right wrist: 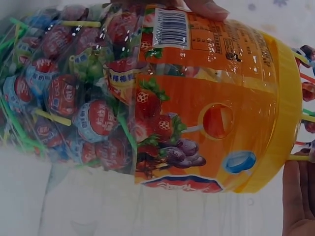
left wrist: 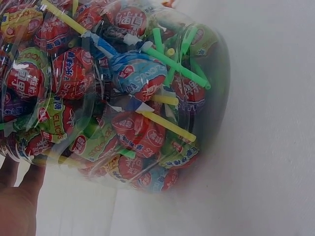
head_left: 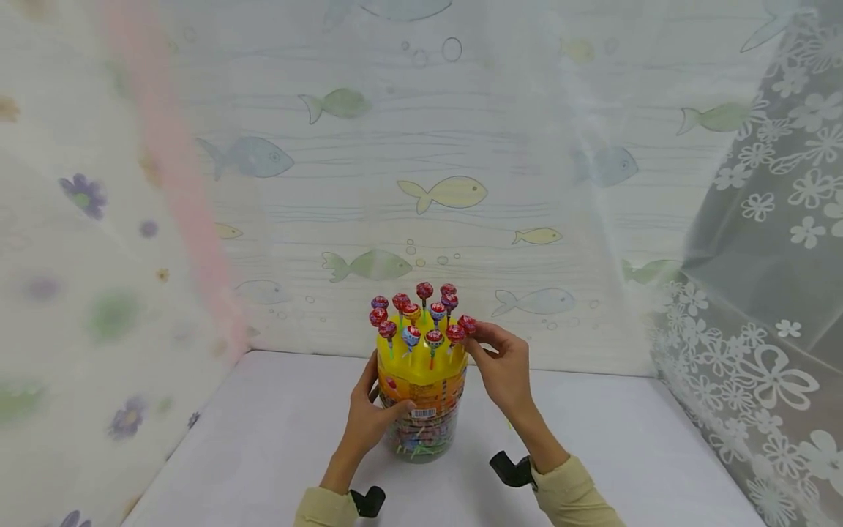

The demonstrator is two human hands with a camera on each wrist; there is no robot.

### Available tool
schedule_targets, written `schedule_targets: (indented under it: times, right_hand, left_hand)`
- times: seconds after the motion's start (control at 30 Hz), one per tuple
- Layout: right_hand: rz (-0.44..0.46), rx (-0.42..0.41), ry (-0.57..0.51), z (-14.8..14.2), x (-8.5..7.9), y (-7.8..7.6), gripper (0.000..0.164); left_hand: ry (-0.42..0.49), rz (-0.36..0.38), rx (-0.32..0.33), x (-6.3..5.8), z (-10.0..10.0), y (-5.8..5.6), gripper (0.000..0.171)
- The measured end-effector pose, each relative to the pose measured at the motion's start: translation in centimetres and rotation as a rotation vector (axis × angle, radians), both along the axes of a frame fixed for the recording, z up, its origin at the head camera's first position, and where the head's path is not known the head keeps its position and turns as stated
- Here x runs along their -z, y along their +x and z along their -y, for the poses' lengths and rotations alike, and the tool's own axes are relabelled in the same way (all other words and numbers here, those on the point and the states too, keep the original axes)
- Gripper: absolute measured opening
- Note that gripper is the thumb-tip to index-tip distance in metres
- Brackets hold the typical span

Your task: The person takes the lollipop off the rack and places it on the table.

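A clear plastic jar [head_left: 421,439] full of wrapped lollipops stands on the table, with an orange label [right wrist: 206,98] round its upper part. Several lollipops stand upright by their sticks in its yellow lid [head_left: 421,373]. My left hand [head_left: 369,416] grips the jar from the left, thumb across the label. At the lid's right edge, my right hand [head_left: 506,366] pinches a red-wrapped lollipop [head_left: 467,324] just under its head. In the right wrist view, its yellow stick [right wrist: 298,158] meets the lid beside the fingers [right wrist: 294,196].
The jar stands on a white tabletop [head_left: 283,424]. Behind it hangs a pale curtain [head_left: 329,219] printed with fish. Flower-patterned fabric [head_left: 79,293] is at the left, and lacy sheer fabric [head_left: 777,329] at the right. Black mounts [head_left: 510,468] sit at both wrists.
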State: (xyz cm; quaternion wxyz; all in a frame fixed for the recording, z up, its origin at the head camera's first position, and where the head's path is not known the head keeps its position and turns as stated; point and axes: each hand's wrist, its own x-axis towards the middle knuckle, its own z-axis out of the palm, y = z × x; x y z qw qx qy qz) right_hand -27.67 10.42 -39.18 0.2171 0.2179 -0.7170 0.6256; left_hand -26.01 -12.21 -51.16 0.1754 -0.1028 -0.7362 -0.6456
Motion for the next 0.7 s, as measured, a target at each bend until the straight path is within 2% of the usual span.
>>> schedule_targets:
  times: [0.37, 0.53, 0.7]
  right_hand:
    - [-0.116, 0.051, -0.045, -0.1, -0.8, -0.2, 0.020]
    - [-0.130, 0.058, -0.086, -0.4, -1.3, -0.1, 0.021]
    - [-0.117, 0.081, -0.086, -0.8, -1.0, 0.1, 0.023]
  left_hand:
    - [0.011, 0.015, 0.004, 0.1, -0.2, 0.0, 0.096]
    - [0.020, 0.022, -0.002, 0.2, 0.0, -0.1, 0.096]
    - [0.031, 0.012, 0.001, 0.0, 0.2, 0.0, 0.092]
